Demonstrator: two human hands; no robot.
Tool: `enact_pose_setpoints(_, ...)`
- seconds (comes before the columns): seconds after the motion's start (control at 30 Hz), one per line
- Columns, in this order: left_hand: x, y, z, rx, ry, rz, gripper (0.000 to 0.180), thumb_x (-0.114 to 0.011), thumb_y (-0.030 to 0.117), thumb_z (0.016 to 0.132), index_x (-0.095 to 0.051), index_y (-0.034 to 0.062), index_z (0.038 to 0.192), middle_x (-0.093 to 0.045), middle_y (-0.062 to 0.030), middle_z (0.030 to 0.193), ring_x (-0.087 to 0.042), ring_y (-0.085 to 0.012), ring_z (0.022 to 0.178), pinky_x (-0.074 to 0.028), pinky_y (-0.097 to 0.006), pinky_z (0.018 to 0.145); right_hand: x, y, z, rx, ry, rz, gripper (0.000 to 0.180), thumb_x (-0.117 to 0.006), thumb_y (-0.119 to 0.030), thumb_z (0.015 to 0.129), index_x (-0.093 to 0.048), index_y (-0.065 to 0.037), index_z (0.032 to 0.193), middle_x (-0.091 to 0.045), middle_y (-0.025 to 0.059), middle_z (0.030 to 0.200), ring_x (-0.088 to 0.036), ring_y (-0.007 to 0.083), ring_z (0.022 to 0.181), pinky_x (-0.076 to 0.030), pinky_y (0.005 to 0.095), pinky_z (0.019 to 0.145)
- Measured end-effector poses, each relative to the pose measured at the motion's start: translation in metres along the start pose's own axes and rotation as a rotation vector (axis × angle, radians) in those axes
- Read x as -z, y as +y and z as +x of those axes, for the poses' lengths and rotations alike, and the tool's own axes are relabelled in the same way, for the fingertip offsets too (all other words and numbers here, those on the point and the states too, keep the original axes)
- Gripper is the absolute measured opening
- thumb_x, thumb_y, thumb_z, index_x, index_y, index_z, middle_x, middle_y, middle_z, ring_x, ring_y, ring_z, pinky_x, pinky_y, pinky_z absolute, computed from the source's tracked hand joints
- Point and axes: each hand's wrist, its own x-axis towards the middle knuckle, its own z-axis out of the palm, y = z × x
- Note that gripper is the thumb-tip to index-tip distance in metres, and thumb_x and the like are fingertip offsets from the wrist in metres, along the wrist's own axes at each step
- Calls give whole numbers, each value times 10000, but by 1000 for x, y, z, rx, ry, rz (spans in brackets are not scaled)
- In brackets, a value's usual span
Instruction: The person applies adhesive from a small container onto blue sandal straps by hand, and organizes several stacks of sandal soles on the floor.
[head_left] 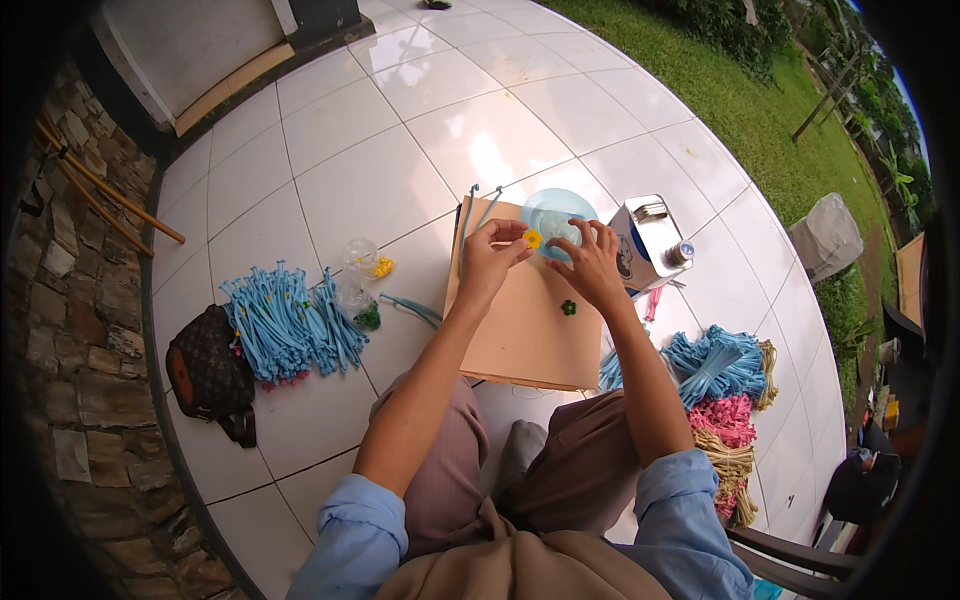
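The work looks to be in the middle of one small piece. The left hand (492,252) pinches a yellow flower (532,238) in its grip, at the near-left edge of the blue plate (533,208). The right hand (590,262) has its grip spread, fingers curved over the plate; I cannot tell whether they touch it. A green flower (569,307) lies loose on the cardboard (530,345), apparently not yet used. More yellow flowers (382,266) and green flowers (368,317) sit beside clear plastic containers (359,256) on the tiled floor (330,150), so plenty seems left. Some of the blue strips (290,320) heaped at the left show yellow specks and may be finished, though that is a guess. Bundled strips (715,365) at the right look untouched.

As for markings, the metal tin (655,245) carries a dark printed figure and the brown bag (208,365) a repeating pattern; no lettering is clear enough to read.
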Motion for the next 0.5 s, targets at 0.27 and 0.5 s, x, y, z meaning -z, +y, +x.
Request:
enact_pose_setpoints(0.27, 0, -1, 1, 3, 6, -37, 204, -560, 1, 813, -537, -51, 1008, -576, -112, 942, -604, -158, 833, -527, -229, 783, 7, -3, 3, -145, 92, 341, 197, -644, -229, 749, -601, -160, 928, -437, 87, 1198, -322, 340, 1150, -259, 480, 960)
enact_pose_setpoints(0.5, 0, 3, -2, 0, 21, -65, 161, -542, -30, 813, -563, -62, 970, -598, -122, 934, -605, -158, 849, -541, -229, 758, 62, -43, 10, 107, 311, 367, 268, -638, -71, 710, -615, -200, 944, -439, 48, 1203, -334, 320, 1123, -290, 447, 951)
